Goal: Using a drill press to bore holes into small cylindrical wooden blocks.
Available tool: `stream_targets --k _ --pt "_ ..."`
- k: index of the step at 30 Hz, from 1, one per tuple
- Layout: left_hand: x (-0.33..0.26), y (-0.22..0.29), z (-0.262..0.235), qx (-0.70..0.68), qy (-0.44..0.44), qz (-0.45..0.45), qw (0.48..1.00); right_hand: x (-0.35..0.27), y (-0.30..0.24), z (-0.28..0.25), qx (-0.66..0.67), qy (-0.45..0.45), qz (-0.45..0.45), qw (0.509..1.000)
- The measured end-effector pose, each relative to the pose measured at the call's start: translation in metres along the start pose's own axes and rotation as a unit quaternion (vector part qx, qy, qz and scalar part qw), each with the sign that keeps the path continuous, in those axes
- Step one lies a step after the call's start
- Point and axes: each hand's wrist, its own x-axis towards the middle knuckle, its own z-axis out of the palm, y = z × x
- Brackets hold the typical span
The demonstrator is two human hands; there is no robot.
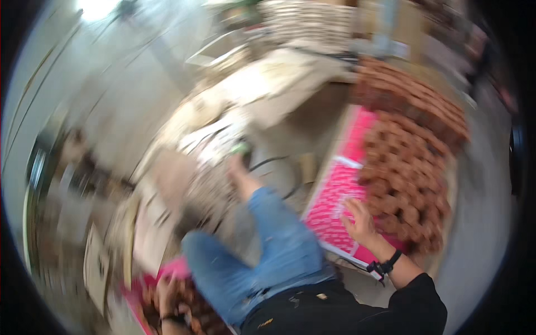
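My right hand (362, 226) is over a pink patterned sheet (335, 215) on the right, fingers apart and holding nothing I can see. Close beside it lies a broad pile of small, round, reddish-brown pieces (399, 173), which look like fired clay. At the lower left my left hand (166, 293) reaches to similar brown pieces (195, 307) lying on pink material (177, 267). Motion blur hides its fingers, so whether it grips a piece cannot be told.
Between the two piles are my legs in blue jeans (279, 234). Stacked brown pieces (413, 95) form a row at the far right. Sacks or sheets (251, 84) lie ahead, with a cardboard box (410, 28) behind. A dark cable (271, 162) curves near my foot.
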Motion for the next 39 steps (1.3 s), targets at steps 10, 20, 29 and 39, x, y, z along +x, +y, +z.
stream_targets --k 10,20,29,39 --pt "-0.123 -0.079 -0.043 0.123 0.139 -0.201 0.962 0.196 -0.020 0.166 -0.386 -0.172 -0.173 0.890" --pt "-0.045 -0.210 -0.232 0.325 0.345 -0.227 0.851 0.227 0.000 0.176 -0.099 -0.227 -0.041 0.968" --pt "0.019 -0.271 -0.247 0.394 0.265 -0.446 0.759 0.149 -0.140 0.134 -0.176 -0.183 0.000 0.967" --pt "0.010 -0.173 -0.237 0.108 0.477 -0.082 0.868 0.048 -0.288 0.299 0.135 -0.372 -0.611 0.686"
